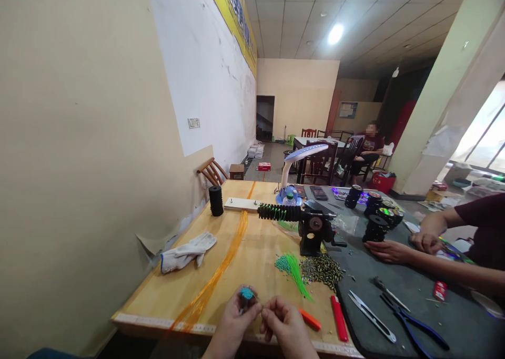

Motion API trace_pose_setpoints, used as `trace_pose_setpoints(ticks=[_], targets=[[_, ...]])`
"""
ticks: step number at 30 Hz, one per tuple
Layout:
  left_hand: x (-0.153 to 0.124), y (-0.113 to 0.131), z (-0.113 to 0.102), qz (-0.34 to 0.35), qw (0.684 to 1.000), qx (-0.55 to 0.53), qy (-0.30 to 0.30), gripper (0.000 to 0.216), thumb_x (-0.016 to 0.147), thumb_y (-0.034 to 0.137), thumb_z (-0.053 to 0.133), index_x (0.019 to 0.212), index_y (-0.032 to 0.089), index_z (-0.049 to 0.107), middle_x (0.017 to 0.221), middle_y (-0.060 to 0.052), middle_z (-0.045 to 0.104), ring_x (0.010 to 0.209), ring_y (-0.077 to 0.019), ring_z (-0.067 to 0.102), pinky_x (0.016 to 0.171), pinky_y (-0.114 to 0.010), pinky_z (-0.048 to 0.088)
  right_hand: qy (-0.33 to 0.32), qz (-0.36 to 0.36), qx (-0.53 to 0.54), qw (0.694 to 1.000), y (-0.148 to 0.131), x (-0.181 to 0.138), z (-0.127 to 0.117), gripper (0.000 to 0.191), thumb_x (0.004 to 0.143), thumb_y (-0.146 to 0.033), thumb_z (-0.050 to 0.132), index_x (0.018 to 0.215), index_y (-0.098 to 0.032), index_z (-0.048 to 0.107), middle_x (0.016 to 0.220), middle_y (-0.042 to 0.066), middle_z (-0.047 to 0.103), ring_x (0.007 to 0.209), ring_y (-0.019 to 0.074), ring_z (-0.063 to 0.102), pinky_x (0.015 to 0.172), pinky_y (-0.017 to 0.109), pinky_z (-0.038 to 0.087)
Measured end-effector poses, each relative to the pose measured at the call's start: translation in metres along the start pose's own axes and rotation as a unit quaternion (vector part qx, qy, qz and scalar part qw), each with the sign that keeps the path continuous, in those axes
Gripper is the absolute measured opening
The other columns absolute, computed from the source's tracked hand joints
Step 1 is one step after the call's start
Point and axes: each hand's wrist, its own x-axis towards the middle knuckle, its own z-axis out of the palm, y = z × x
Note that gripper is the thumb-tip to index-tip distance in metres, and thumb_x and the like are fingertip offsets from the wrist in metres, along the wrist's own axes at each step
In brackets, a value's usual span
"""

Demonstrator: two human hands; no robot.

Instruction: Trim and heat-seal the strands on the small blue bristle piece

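Observation:
My left hand [233, 325] is closed round a small dark holder topped with teal beads [246, 293], low at the front edge of the wooden table [252, 264]. My right hand [286, 325] is pinched shut right beside it, fingertips nearly touching the left; what it pinches is too small to make out. Just beyond my hands lie a bundle of green strands [295, 269], a pile of dark and yellow beads [321, 269] and long orange strands [221, 264].
A black winding device [311, 230] with a coiled rod stands mid-table. An orange lighter [310, 319], a red lighter [339, 310], scissors [371, 314] and blue pliers [414, 325] lie right. A white glove [187, 251] lies left. Another person's hands [394, 251] rest on the dark mat.

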Motion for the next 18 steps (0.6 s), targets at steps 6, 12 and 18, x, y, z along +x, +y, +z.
trace_pose_setpoints(ticks=[6,12,18], targets=[[0.013,0.008,-0.003,-0.029,0.999,0.002,0.027,0.039,0.06,0.042,0.08,0.084,0.018,0.06,0.068,0.004,0.055,0.064,-0.0136,0.049,0.059,-0.024,0.038,-0.008,-0.002,-0.028,1.0,-0.016,0.007,0.0,0.048,0.062,-0.061,0.07,0.068,-0.017,0.05,0.052,-0.004,0.055,0.048,0.0096,0.05,0.052,0.022,0.038],[0.019,0.013,-0.003,-0.048,0.999,-0.014,0.02,0.039,0.059,0.041,0.081,0.082,0.018,0.06,0.066,0.004,0.055,0.058,-0.0111,0.046,0.052,-0.022,0.033,-0.003,-0.011,-0.054,0.998,-0.029,0.016,0.001,0.046,0.066,-0.06,0.068,0.07,-0.016,0.053,0.054,-0.001,0.059,0.052,0.0118,0.053,0.056,0.024,0.038],[0.027,0.009,-0.007,-0.059,0.998,-0.003,0.03,0.038,0.06,0.041,0.08,0.082,0.018,0.06,0.066,0.004,0.055,0.057,-0.0099,0.045,0.051,-0.021,0.033,-0.001,-0.005,-0.084,0.996,-0.017,0.021,-0.01,0.03,0.072,-0.044,0.067,0.074,-0.016,0.055,0.057,0.0,0.062,0.055,0.0136,0.057,0.057,0.024,0.037]])
